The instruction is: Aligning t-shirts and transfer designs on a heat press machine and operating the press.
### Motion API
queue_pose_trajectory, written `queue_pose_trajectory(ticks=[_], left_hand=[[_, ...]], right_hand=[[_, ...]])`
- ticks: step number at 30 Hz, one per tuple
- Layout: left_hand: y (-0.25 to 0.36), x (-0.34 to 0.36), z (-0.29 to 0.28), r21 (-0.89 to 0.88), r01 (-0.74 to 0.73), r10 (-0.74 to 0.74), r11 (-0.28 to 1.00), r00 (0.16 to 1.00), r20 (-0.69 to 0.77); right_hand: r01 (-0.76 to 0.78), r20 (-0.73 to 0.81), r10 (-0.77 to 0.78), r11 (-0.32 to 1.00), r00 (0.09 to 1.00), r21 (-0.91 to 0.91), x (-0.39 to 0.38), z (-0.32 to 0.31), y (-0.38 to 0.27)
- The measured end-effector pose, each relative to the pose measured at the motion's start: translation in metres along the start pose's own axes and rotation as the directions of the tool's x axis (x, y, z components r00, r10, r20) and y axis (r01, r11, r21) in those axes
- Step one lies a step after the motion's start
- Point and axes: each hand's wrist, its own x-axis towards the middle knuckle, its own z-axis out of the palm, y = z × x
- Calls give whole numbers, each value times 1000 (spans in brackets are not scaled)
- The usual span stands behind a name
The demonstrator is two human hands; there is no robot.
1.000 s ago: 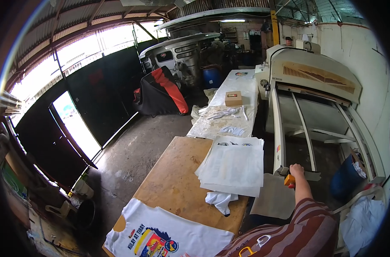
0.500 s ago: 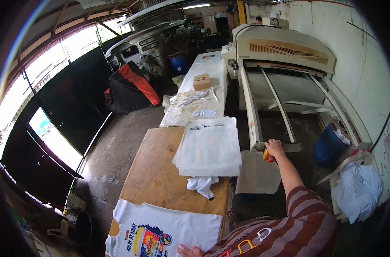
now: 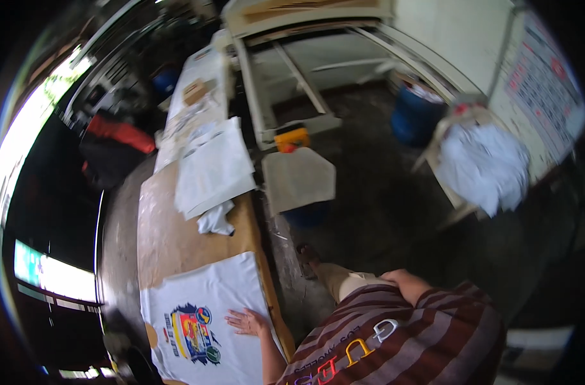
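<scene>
My left hand (image 3: 244, 321) lies flat with fingers spread on a white T-shirt (image 3: 231, 279). The shirt is laid out on the tan tabletop and bears a colourful print (image 3: 195, 333) just left of the hand. My right hand (image 3: 400, 280) rests by my thigh against light-coloured shorts, its fingers mostly hidden. Beyond it, a yellow-orange block with a red part (image 3: 291, 138) sits at the near end of the machine's pale frame (image 3: 305, 128).
White sheets (image 3: 215, 170) and a crumpled white cloth (image 3: 215, 219) lie farther up the table (image 3: 177, 247). A flat-topped stool (image 3: 299, 179) stands beside it. To the right are a blue drum (image 3: 414, 115) and a chair heaped with white cloth (image 3: 484, 160).
My right hand has left the yellow-orange block and come back to my thigh. The view has swung right and down, and my left hand stays on the shirt, now fully in sight.
</scene>
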Motion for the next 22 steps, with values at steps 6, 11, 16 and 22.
queue_pose_trajectory(ticks=[6, 11, 16, 22], left_hand=[[-2, -53, -23, 50, -302, 298, 952, 951, 81], [-8, -59, -26, 88, -332, 320, 939, 939, 127], [-22, -77, -29, 72, -332, 308, 941, 924, 226], [-46, -39, 36, 153, -430, 450, 890, 769, -455]], right_hand=[[-675, -525, 425, 442, 737, -591, -60, -43, 65], [-623, -470, 480, 753, 741, -213, -84, -31, 63], [-395, -198, 349, 701, 916, -594, -110, 23, 79], [-366, -223, 304, 867, 926, -339, -159, 1, 123]])
